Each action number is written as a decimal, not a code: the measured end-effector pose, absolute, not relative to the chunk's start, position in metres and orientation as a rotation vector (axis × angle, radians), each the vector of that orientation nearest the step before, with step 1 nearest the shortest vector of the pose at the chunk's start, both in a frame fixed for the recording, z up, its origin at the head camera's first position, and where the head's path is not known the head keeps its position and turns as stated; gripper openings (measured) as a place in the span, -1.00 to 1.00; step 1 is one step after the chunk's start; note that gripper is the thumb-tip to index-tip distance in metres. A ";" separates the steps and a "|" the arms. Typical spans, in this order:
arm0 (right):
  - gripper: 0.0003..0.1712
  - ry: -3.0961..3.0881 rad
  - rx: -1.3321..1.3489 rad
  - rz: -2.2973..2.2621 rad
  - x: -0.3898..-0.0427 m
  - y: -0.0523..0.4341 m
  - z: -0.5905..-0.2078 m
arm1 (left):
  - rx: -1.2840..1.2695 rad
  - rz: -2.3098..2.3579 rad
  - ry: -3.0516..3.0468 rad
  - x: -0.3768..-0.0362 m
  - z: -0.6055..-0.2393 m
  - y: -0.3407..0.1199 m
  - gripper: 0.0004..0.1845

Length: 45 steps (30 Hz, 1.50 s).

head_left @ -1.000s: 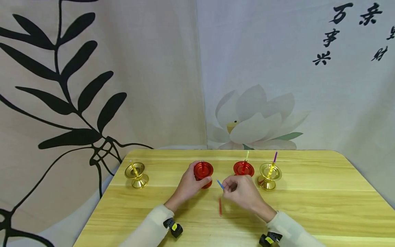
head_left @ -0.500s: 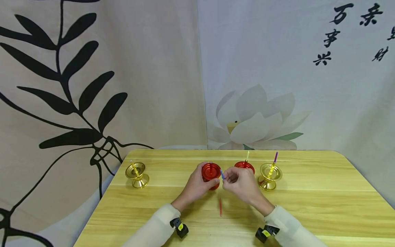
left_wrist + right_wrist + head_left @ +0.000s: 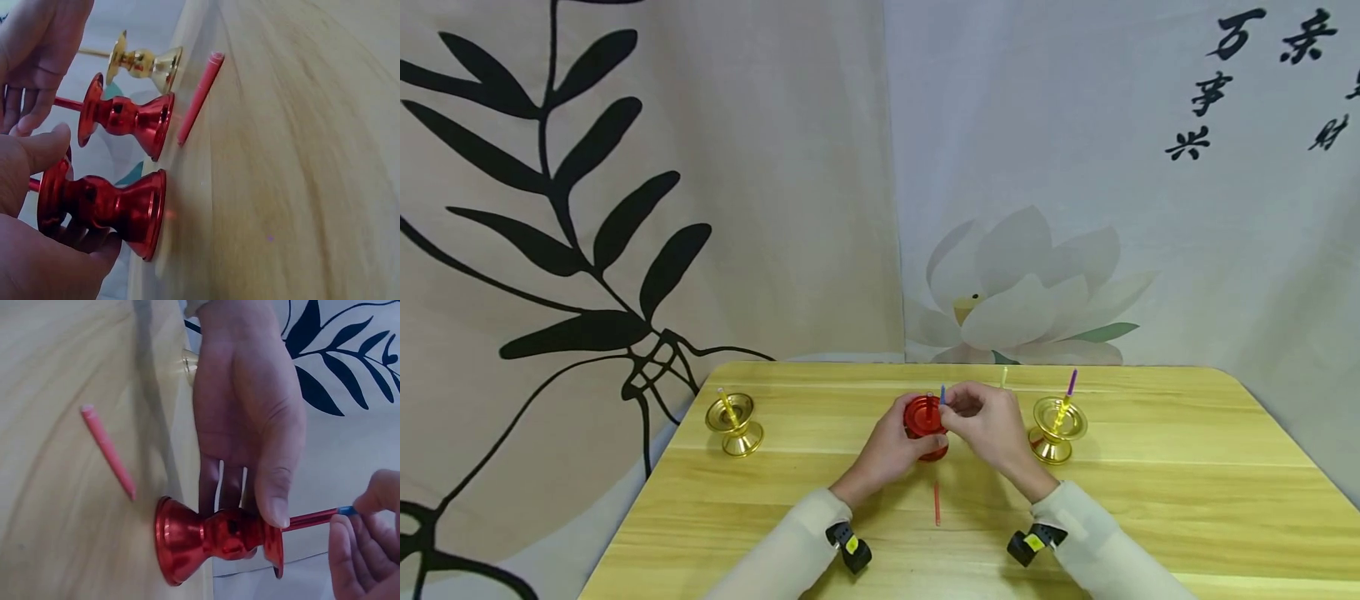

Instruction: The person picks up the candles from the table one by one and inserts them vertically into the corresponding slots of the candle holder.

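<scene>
While L hand (image 3: pixel 891 446) grips red holder (image 3: pixel 925 421), R hand (image 3: pixel 988 421) pinches blue candle (image 3: pixel 942 393).

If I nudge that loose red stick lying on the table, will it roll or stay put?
The red stick looks round and thin, so it would probably roll sideways on the smooth wooden table. It seems very light. Nothing touches it, so nothing would stop it.

A light wooden table (image 3: pixel 1150 492) with rounded corners stands against hanging cloths: a beige cloth (image 3: pixel 625 192) with black leaves at left, a pale cloth (image 3: pixel 1075 208) with a lotus and black characters at right.
</scene>
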State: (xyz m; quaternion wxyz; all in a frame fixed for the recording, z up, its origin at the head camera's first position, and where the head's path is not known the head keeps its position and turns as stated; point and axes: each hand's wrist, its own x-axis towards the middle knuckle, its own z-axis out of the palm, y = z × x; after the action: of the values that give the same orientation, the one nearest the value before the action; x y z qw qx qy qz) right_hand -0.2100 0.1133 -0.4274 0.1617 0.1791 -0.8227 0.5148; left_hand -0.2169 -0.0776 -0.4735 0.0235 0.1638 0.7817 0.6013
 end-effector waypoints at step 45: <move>-0.88 -2.252 0.551 1.445 -0.230 0.111 -0.428 | 0.420 2.019 2.197 -0.224 -0.482 -0.071 -0.21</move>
State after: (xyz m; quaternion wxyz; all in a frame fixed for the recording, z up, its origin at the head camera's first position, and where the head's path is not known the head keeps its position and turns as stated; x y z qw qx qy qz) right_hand -0.2296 0.1106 -0.4277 0.2033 0.1973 -0.8072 0.5178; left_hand -0.2241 -0.0708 -0.4816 0.0639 0.1390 0.7276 0.6687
